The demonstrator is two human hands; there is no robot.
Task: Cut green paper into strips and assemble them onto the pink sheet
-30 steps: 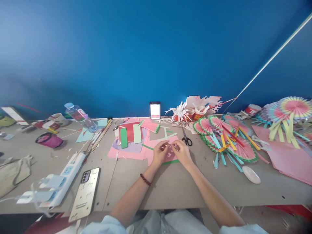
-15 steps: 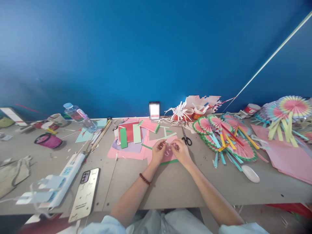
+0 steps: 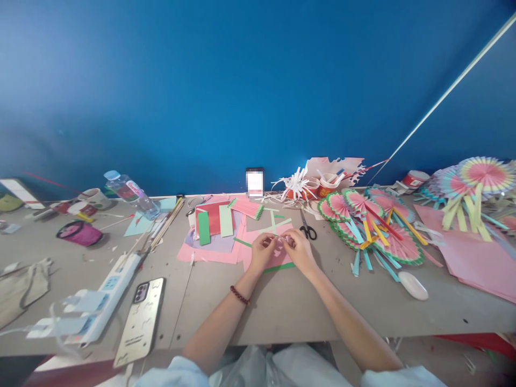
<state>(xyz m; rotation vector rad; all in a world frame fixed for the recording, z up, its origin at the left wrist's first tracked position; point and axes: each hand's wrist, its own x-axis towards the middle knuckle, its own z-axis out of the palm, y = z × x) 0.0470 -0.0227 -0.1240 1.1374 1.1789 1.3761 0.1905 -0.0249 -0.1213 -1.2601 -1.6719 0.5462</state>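
Observation:
My left hand (image 3: 264, 250) and my right hand (image 3: 297, 248) are close together over a pink paper sheet (image 3: 250, 236). Each has thumb and fingers pinched, and between the fingertips is a small piece too tiny to make out. Green paper strips lie on the sheet, one green strip (image 3: 280, 267) along its near edge. Just beyond my right hand rest black-handled scissors (image 3: 308, 232). To the left are a dark green paper piece (image 3: 204, 228), a pale green paper piece (image 3: 226, 221) and a pleated pink paper (image 3: 246, 208).
Pleated paper fans (image 3: 374, 226) with coloured strips lie to the right, near a white computer mouse (image 3: 413, 285). At the left are a phone (image 3: 140, 321), a power strip (image 3: 110, 295) and a tilted water bottle (image 3: 133, 194). Another phone (image 3: 255, 183) leans against the blue wall.
My hands stay in nearly the same place, fingertips shifting slightly against each other. Nothing else on the table has visibly moved.

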